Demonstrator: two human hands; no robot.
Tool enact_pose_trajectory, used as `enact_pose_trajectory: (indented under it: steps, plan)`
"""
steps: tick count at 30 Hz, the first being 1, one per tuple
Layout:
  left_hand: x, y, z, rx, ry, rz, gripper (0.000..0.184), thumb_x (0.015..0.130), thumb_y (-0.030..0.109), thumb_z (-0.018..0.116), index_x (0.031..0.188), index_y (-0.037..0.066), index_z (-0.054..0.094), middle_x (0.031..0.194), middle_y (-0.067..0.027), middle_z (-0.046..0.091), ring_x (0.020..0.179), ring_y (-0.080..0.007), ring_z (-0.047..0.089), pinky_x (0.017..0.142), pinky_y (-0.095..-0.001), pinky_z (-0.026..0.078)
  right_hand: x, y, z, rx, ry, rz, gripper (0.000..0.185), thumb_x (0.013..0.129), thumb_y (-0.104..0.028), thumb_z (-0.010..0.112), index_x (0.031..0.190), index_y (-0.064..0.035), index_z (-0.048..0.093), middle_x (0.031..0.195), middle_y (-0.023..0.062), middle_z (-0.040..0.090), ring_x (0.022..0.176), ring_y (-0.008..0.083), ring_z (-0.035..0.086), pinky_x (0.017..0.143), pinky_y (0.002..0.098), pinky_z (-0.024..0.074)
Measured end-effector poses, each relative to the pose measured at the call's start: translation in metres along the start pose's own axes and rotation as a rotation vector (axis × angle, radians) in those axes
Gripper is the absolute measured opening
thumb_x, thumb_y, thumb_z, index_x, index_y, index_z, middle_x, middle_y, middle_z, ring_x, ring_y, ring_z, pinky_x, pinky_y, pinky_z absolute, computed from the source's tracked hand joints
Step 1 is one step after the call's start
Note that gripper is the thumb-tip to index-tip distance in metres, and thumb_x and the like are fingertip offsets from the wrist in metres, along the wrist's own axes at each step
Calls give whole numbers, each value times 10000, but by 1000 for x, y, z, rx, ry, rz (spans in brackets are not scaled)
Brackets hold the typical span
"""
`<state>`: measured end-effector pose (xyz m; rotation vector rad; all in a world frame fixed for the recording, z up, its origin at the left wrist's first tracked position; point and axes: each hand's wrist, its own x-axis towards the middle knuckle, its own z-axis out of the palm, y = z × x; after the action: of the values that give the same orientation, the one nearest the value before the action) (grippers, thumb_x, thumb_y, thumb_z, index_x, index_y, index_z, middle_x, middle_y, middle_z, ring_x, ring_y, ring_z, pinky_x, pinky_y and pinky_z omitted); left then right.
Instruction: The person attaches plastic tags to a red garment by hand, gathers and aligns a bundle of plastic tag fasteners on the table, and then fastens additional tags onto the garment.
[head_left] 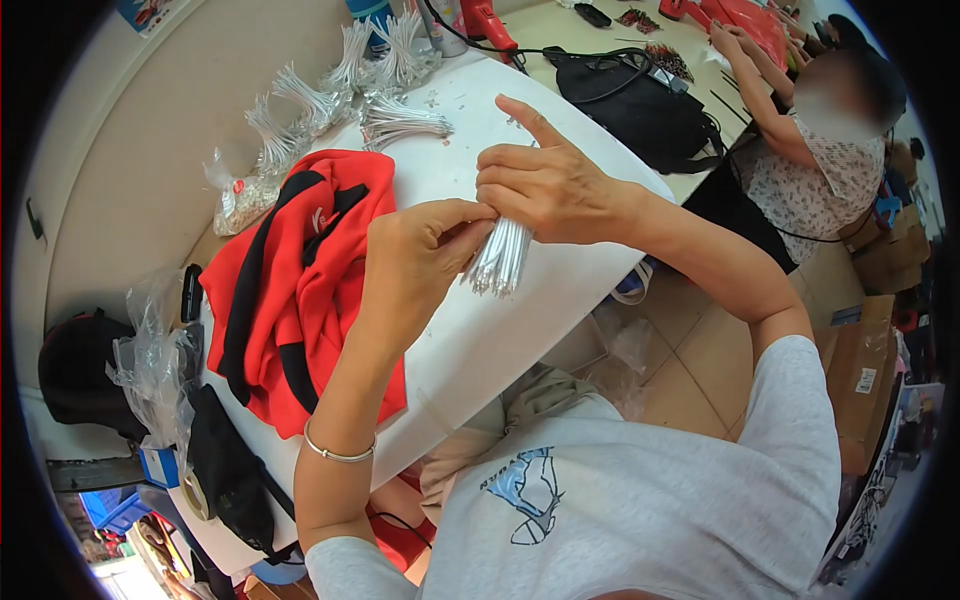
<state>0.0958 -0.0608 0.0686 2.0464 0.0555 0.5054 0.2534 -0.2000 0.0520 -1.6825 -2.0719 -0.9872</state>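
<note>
A bundle of thin white wires (500, 262) with silvery ends hangs below my right hand (550, 190), whose lower fingers are wrapped round its upper part while the index finger points up and away. My left hand (425, 245), at the end of the arm with a bracelet, pinches thumb and fingers together against the bundle's upper left side. What lies between those fingertips is too small to tell. Both hands are above the white table (510, 325). More tied wire bundles (405, 122) lie at the table's far side.
A red and black garment (320, 270) lies left of my left hand. A bag of small parts (243, 203) and clear plastic (155, 350) are farther left. Beyond my right hand are a black bag (630, 110) and a red tool (488, 28). A co-worker (815, 165) sits at upper right.
</note>
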Motion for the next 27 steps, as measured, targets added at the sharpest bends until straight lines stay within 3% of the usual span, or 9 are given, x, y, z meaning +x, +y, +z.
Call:
enact_pose_trajectory:
  steps: [3, 8, 13, 18, 22, 27]
  plan:
    - [1, 2, -1, 33, -40, -19, 92, 795, -44, 709, 877, -10, 734, 649, -29, 626, 527, -99, 462, 490, -241, 392, 2, 0, 0, -26, 2, -41, 118, 791, -18, 657, 774, -92, 567, 812, 9, 636, 861, 158, 624, 1196, 580, 278]
    - [0, 2, -5, 241, -52, 209, 96, 797, -85, 684, 869, -23, 696, 685, 12, 611, 574, -45, 483, 512, -181, 396, 9, -4, 1, 25, 136, -14, 173, 792, -9, 656, 680, -95, 557, 702, 25, 586, 771, 150, 572, 1215, 541, 270]
    - [-6, -1, -4, 101, -84, 164, 117, 776, -99, 654, 842, -2, 649, 676, 22, 581, 574, -44, 461, 515, -177, 384, 12, -7, -3, 16, 168, -46, 173, 786, -9, 658, 679, -96, 554, 696, 18, 567, 763, 149, 565, 1214, 540, 276]
    - [-16, -6, -4, -91, -83, 31, 103, 750, -41, 654, 781, 42, 601, 634, 23, 532, 558, -64, 419, 509, -208, 358, 16, -13, -12, -52, 22, -62, 133, 814, -25, 654, 739, -97, 571, 804, 1, 628, 842, 142, 618, 1171, 571, 326]
    - [-26, -2, -12, -431, -259, -173, 87, 754, -25, 627, 761, 49, 583, 665, 40, 512, 604, -56, 402, 558, -187, 345, 24, -17, -7, -38, 156, -95, 183, 781, -21, 641, 667, -107, 525, 672, 12, 524, 751, 149, 545, 1210, 541, 279]
    - [-36, -4, -21, -524, -355, -229, 69, 811, 16, 602, 785, 63, 559, 706, 40, 501, 659, -60, 401, 611, -187, 346, 22, -12, -15, 16, 37, -29, 167, 752, -25, 641, 684, -114, 517, 680, 7, 529, 763, 158, 549, 1199, 537, 274]
